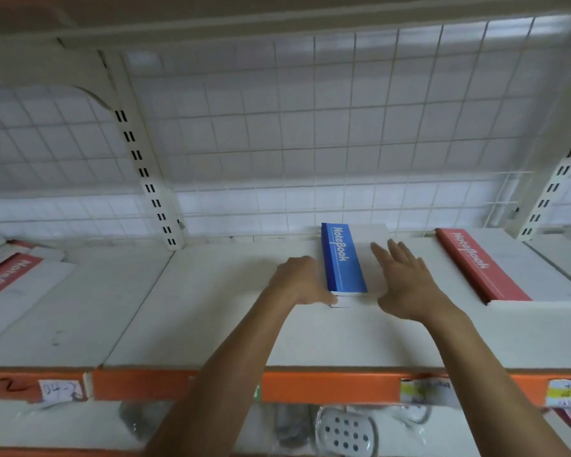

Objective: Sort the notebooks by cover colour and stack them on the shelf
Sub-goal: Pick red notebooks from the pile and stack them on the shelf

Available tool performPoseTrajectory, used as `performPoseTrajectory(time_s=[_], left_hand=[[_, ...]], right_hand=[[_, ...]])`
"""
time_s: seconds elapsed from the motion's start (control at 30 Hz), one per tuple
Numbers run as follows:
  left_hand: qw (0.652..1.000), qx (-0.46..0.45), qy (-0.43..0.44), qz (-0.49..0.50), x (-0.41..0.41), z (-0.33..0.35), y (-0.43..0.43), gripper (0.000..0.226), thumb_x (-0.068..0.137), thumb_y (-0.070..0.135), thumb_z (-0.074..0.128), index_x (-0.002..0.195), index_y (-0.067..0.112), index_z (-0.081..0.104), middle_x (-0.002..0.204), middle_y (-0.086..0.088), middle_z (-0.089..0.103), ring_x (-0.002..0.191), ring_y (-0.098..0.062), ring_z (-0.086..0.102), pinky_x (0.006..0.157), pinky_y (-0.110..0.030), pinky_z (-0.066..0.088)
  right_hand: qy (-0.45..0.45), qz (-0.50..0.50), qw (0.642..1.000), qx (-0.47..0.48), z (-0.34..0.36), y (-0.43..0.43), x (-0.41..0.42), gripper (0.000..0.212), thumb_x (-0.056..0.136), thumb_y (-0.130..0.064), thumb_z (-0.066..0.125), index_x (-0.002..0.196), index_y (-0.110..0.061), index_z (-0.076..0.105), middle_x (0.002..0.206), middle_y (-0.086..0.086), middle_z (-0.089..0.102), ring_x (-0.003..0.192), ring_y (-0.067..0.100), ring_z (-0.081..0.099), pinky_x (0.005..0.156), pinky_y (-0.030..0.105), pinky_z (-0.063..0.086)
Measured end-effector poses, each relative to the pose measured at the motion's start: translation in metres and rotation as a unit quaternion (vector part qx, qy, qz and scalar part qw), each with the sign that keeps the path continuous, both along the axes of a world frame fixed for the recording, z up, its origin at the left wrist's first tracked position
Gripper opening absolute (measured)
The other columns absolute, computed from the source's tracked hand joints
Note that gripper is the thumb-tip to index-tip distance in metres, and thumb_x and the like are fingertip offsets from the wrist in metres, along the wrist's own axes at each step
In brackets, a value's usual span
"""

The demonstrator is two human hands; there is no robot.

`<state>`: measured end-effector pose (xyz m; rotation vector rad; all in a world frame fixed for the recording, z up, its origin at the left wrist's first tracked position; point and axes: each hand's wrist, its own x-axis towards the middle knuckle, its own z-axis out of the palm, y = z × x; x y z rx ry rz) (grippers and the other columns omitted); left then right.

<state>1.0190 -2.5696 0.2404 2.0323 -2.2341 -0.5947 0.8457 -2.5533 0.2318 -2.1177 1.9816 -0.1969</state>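
- My left hand (pixel 299 280) is curled against the left, spine side of the blue notebook stack (pixel 343 258). The thumb pinches its near corner, and the fingertips are hidden behind the hand.
- My right hand (pixel 406 278) lies flat on the white part of the top cover, fingers straight and spread, pointing away from me.
- The blue notebook stack sits between my two hands, lying flat on the white shelf (pixel 211 308) with its far end up by the wire grid back panel (pixel 277 127).
- Well to the right of my right hand a red notebook stack (pixel 478 268) lies flat on the same shelf, apart from the blue one.
- Far off to the left of my left hand are loose red notebooks (pixel 10 275), fanned out unevenly and partly out of view.
- Under my forearms runs the shelf's orange front edge (pixel 327 387), with paper labels (pixel 424 390) stuck on it; their writing is too blurred to read.
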Motion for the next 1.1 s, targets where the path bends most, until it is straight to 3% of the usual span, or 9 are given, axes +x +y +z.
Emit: performPoseTrajectory(time_s=[0.13,0.27,0.37,0.6,0.77,0.93,1.1], left_hand=[[0.993,-0.102,-0.029,0.047,0.036,0.007,0.006,0.036,0.091,0.04,0.054,0.105,0.007,0.058,0.109,-0.011,0.062,0.102,-0.029,0.057,0.077,-0.031,0.043],[0.977,-0.177,-0.053,0.109,0.09,-0.002,0.022,0.047,0.097,0.041,0.043,0.131,0.008,0.047,0.135,-0.011,0.048,0.128,-0.028,0.041,0.099,-0.038,0.04],[0.968,-0.178,-0.078,0.16,0.148,-0.011,0.034,0.056,0.098,0.044,0.037,0.143,0.011,0.033,0.151,-0.01,0.03,0.142,-0.027,0.021,0.11,-0.04,0.029],[0.944,-0.189,-0.124,0.241,0.301,-0.021,0.058,0.062,0.098,0.047,0.037,0.146,0.01,0.026,0.154,-0.013,0.024,0.143,-0.027,0.019,0.111,-0.041,0.028],[0.934,-0.17,-0.151,0.277,0.415,-0.025,0.06,0.066,0.096,0.044,0.043,0.146,0.006,0.023,0.153,-0.018,0.023,0.141,-0.033,0.022,0.111,-0.042,0.028],[0.92,-0.112,-0.177,0.331,0.502,-0.035,0.059,0.081,0.088,0.053,0.05,0.144,0.003,0.02,0.147,-0.026,0.027,0.135,-0.041,0.029,0.11,-0.049,0.029],[0.916,-0.079,-0.205,0.336,0.525,-0.04,0.056,0.101,0.081,0.066,0.052,0.144,-0.004,0.017,0.147,-0.029,0.025,0.135,-0.045,0.026,0.108,-0.051,0.03]], right_hand=[[-0.042,0.096,0.994,-0.037,0.008,0.001,0.061,0.079,0.089,-0.021,0.057,0.151,-0.018,0.006,0.159,0.003,0.0,0.147,0.02,-0.003,0.12,0.036,0.007],[-0.061,0.194,0.978,-0.052,-0.004,0.002,0.142,0.068,0.096,-0.026,0.047,0.151,-0.015,0.008,0.159,0.005,0.004,0.147,0.021,0.001,0.12,0.038,0.01],[-0.074,0.238,0.967,-0.046,-0.014,0.002,0.203,0.064,0.098,-0.026,0.043,0.15,-0.014,0.01,0.159,0.008,0.006,0.147,0.023,0.003,0.12,0.04,0.011],[-0.096,0.286,0.953,-0.032,-0.03,0.007,0.355,0.065,0.097,-0.028,0.044,0.15,-0.011,0.011,0.157,0.011,0.014,0.146,0.025,0.01,0.119,0.039,0.013],[-0.13,0.26,0.957,0.007,-0.028,0.015,0.461,0.065,0.095,-0.03,0.047,0.149,-0.011,0.015,0.155,0.01,0.021,0.143,0.025,0.018,0.117,0.035,0.02],[-0.176,0.183,0.966,0.043,-0.031,0.019,0.526,0.055,0.092,-0.031,0.049,0.141,-0.012,0.033,0.137,0.01,0.045,0.124,0.029,0.044,0.096,0.033,0.039],[-0.155,0.125,0.979,0.048,-0.038,0.015,0.557,0.041,0.087,-0.033,0.047,0.12,-0.009,0.048,0.113,0.009,0.058,0.109,0.03,0.053,0.082,0.031,0.04]])
